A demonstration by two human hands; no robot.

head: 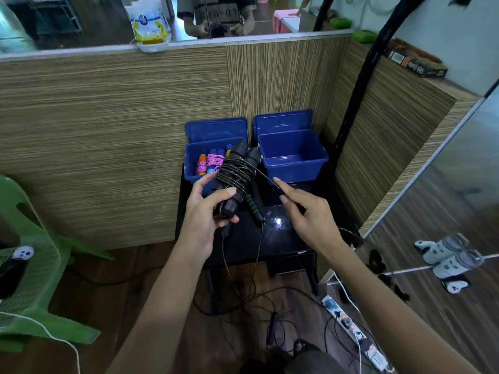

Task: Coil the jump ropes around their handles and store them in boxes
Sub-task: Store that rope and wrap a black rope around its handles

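Now two blue boxes (pixel 293 155), two black handles (pixel 237 179)

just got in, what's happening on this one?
A person is coiling a black jump rope around its handles. The left hand grips the handles; the right hand pinches the free rope, part of which hangs to the floor. The left blue box holds coiled ropes; the right blue box looks empty.

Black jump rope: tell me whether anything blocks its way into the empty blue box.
Nothing visible does. The right blue box stands open and empty, lid tipped back. The black jump rope is held just left of it by the left hand, while the right hand pinches its loose cord.
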